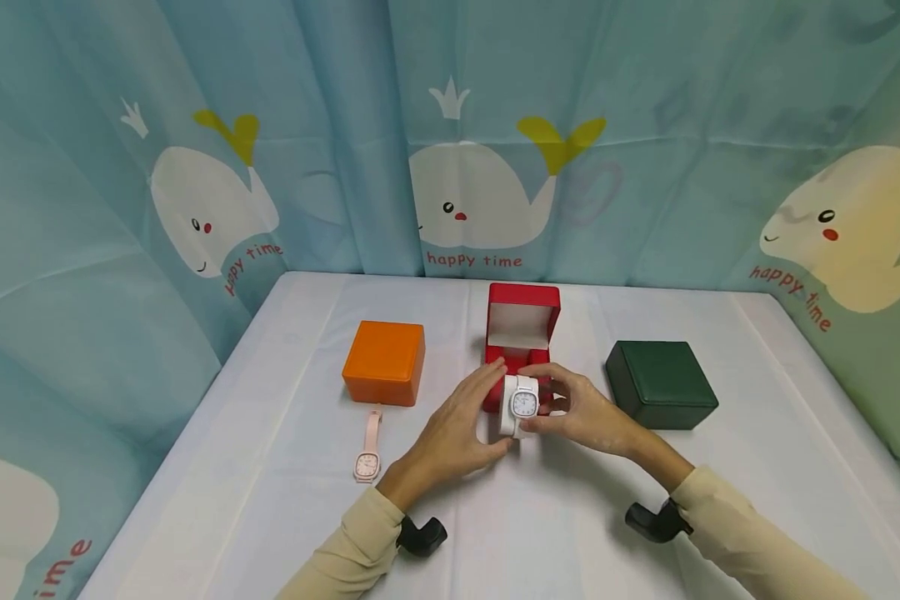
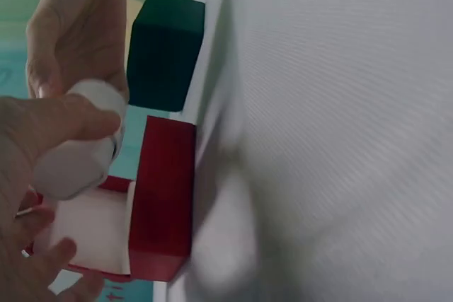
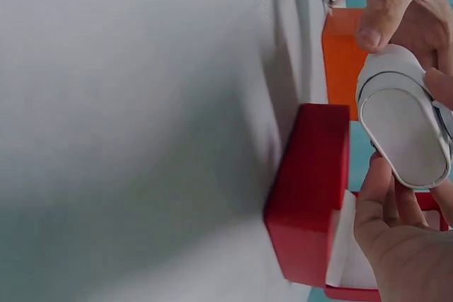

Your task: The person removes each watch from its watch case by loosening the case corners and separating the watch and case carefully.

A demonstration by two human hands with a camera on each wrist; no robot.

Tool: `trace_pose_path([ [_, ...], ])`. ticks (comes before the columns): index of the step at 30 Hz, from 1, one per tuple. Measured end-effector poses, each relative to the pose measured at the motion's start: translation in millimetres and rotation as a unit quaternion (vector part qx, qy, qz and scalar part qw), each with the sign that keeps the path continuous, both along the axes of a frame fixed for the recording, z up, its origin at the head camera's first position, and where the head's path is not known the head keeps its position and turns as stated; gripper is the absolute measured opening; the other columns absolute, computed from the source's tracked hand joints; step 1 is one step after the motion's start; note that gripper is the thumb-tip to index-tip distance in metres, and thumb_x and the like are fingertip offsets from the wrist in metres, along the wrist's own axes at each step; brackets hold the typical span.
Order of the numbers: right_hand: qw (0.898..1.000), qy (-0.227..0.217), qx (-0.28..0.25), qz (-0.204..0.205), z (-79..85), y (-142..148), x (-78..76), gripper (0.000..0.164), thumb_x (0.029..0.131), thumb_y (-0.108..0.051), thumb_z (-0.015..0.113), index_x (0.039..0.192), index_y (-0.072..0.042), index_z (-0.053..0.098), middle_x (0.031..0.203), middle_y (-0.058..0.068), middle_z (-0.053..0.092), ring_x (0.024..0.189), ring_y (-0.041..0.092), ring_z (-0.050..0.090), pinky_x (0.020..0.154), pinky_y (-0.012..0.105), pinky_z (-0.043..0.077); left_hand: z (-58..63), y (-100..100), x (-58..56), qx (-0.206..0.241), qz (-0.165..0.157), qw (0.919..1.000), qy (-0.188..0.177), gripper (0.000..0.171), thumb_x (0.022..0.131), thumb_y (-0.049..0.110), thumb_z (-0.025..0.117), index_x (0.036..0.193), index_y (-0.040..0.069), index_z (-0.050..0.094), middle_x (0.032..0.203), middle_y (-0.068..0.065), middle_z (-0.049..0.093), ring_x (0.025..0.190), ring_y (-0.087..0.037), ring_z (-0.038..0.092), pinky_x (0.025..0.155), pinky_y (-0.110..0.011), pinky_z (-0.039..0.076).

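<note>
A white watch (image 1: 524,404) with a square-rounded face is wrapped round a white watch cushion (image 1: 507,406), in front of the open red box (image 1: 523,295). My right hand (image 1: 588,414) grips the watch and cushion from the right, thumb low and fingers higher. From the left, my left hand (image 1: 453,429) spans the cushion, with its thumb near the lower edge and fingertips near the top. In the right wrist view, the flat oval end of the cushion (image 3: 402,132) shows between both hands. The left wrist view has the left thumb lying across the cushion (image 2: 74,167).
An orange box (image 1: 384,362) stands closed to the left, and a pink watch (image 1: 367,458) lies in front of it. On the right is a closed dark green box (image 1: 662,383). A white cloth (image 1: 270,500) covers the table; a whale-print curtain (image 1: 360,167) hangs behind.
</note>
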State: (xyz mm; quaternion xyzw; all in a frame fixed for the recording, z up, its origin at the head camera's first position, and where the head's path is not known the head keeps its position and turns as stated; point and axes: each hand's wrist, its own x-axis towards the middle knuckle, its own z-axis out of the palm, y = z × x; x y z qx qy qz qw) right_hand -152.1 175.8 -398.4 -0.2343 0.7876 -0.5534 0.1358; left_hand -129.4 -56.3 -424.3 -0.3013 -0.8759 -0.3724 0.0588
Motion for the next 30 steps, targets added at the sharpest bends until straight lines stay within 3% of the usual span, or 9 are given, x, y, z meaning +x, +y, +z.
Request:
trace_pose_path([
  [8, 1.000, 0.004, 0.009, 0.019, -15.2, 3, 8.9, 0.063, 0.085, -0.012, 0.083, 0.140, -0.002, 0.054, 0.108, 0.012, 0.060, 0.098, 0.034, 0.058, 0.082, 0.032, 0.056, -5.8, -5, 4.7, 0.014, -0.028, 0.9978, -0.058, 0.084, 0.082, 0.021, 0.087, 0.154, 0.014, 0.044, 0.154, -0.001, 0.046, 0.138, -0.018, 0.044, 0.112, -0.042, 0.036],
  [14, 0.999, -0.026, 0.000, 0.048, -19.7, 1, 14.7, 0.068, 0.088, -0.013, 0.079, 0.146, 0.001, 0.047, 0.118, 0.013, 0.059, 0.108, 0.035, 0.056, 0.090, 0.035, 0.054, -9.3, -6, 3.3, 0.088, -0.069, 0.9892, -0.095, 0.075, 0.077, 0.014, 0.091, 0.142, 0.005, 0.054, 0.136, -0.001, 0.056, 0.116, -0.014, 0.057, 0.096, -0.031, 0.051],
  [18, 0.997, -0.032, 0.000, 0.065, -19.8, -2, 17.7, 0.076, 0.084, -0.014, 0.083, 0.148, -0.001, 0.044, 0.123, 0.013, 0.057, 0.112, 0.035, 0.054, 0.093, 0.037, 0.053, -9.4, -8, 4.0, 0.118, -0.078, 0.9826, -0.121, 0.073, 0.075, 0.012, 0.091, 0.139, 0.004, 0.056, 0.131, 0.000, 0.058, 0.110, -0.013, 0.058, 0.088, -0.028, 0.054],
  [30, 0.998, 0.013, 0.019, 0.054, -20.3, -5, 21.5, 0.080, 0.082, -0.021, 0.087, 0.147, -0.003, 0.045, 0.122, 0.008, 0.060, 0.109, 0.029, 0.058, 0.091, 0.038, 0.054, -7.0, -9, 4.4, 0.124, -0.077, 0.9802, -0.134, 0.073, 0.074, 0.009, 0.091, 0.138, 0.005, 0.056, 0.129, 0.001, 0.059, 0.109, -0.013, 0.058, 0.085, -0.029, 0.056],
])
